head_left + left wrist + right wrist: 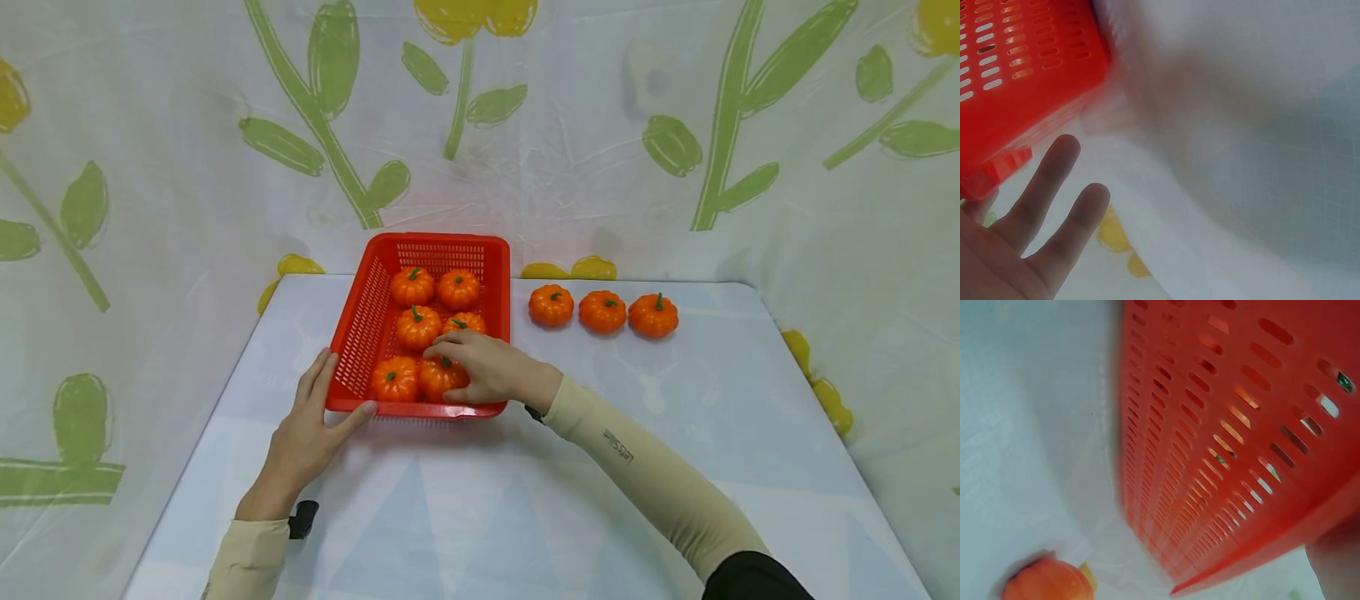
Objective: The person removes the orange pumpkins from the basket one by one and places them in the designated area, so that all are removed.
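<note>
A red slotted plastic basket stands on the table with several small orange toy pumpkins inside. My right hand reaches over the basket's right side, thumb and fingers curled about the front-right pumpkin, which it partly covers. Just behind that hand is another pumpkin. My left hand rests at the front-left corner, thumb along the front rim and fingers against the left side. Its extended, spread fingers show beside the basket wall in the left wrist view.
Three more pumpkins, left, middle and right, form a row on the white table to the basket's right. A patterned curtain hangs behind the table. One loose pumpkin shows low in the right wrist view.
</note>
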A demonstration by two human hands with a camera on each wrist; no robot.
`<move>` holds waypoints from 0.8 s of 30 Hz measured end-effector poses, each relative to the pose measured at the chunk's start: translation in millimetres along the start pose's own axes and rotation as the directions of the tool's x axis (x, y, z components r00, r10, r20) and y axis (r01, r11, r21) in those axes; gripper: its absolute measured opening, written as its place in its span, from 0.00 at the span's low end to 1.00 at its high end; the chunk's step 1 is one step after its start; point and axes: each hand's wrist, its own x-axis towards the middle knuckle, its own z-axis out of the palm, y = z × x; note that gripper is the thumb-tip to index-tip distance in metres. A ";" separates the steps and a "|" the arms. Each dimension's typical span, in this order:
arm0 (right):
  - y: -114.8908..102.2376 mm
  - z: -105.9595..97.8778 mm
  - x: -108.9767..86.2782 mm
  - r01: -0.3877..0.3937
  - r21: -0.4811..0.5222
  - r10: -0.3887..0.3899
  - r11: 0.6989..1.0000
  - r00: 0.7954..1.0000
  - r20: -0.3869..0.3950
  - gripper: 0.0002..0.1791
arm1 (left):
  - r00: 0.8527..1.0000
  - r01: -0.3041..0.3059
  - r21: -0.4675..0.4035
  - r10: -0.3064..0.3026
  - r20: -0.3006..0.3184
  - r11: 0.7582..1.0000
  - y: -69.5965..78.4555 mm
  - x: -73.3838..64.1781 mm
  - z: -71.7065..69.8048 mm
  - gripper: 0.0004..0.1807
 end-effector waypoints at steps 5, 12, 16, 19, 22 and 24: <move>-1.5 -10.5 -4.2 -0.005 0.026 0.007 1.000 0.996 -0.086 0.34 | 1.000 -0.002 -0.002 0.002 -0.004 1.000 -0.4 0.0 0.5 0.57; 1.0 -25.9 -18.0 -0.027 0.064 0.040 0.998 0.975 -0.219 0.35 | 1.000 0.003 -0.008 -0.003 -0.005 1.000 -0.9 -0.6 0.9 0.56; 5.5 -32.2 -27.6 -0.037 0.091 0.061 0.995 0.958 -0.281 0.35 | 1.000 0.003 -0.007 -0.003 -0.005 1.000 -1.5 -0.6 1.0 0.56; 10.1 -36.4 -34.7 -0.038 0.105 0.071 0.994 0.942 -0.329 0.35 | 1.000 0.003 -0.004 -0.003 -0.002 1.000 -1.5 -0.6 0.9 0.56; 15.4 -40.4 -41.9 -0.032 0.121 0.076 0.992 0.924 -0.376 0.35 | 1.000 0.002 -0.004 -0.002 0.000 1.000 -1.0 -0.5 0.8 0.56; 19.2 -42.9 -46.7 -0.034 0.130 0.084 0.991 0.910 -0.406 0.36 | 1.000 0.001 -0.004 -0.001 -0.002 1.000 -0.8 -0.2 0.8 0.56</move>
